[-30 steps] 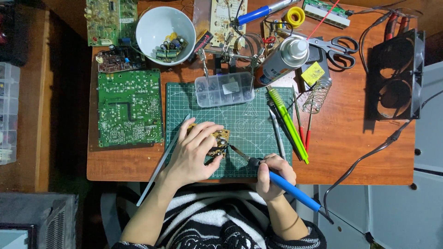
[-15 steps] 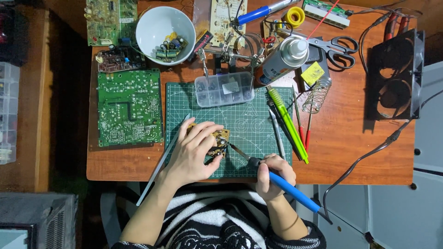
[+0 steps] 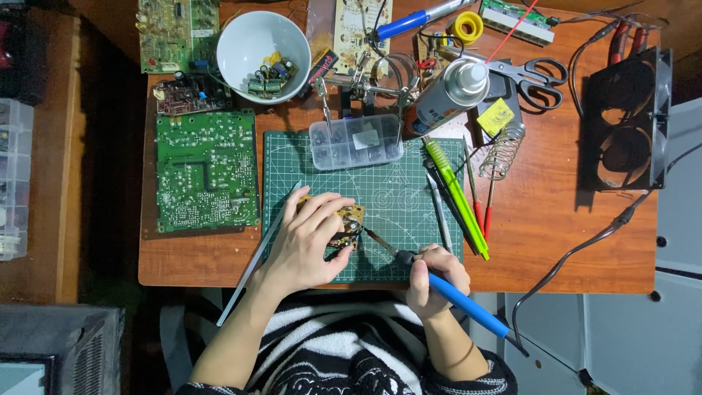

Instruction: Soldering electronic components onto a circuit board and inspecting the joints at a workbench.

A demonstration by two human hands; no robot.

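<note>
Head view: left hand (image 3: 307, 245) clasps small circuit board (image 3: 344, 223); right hand (image 3: 436, 278) grips soldering iron (image 3: 453, 296), tip seemingly touching board.

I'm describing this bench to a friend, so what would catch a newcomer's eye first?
At the centre, the left hand steadies a small brown circuit board on the green cutting mat while the right hand brings a blue-handled soldering iron to it. A large green circuit board lies left of the mat, with a white bowl of components above it.
</note>
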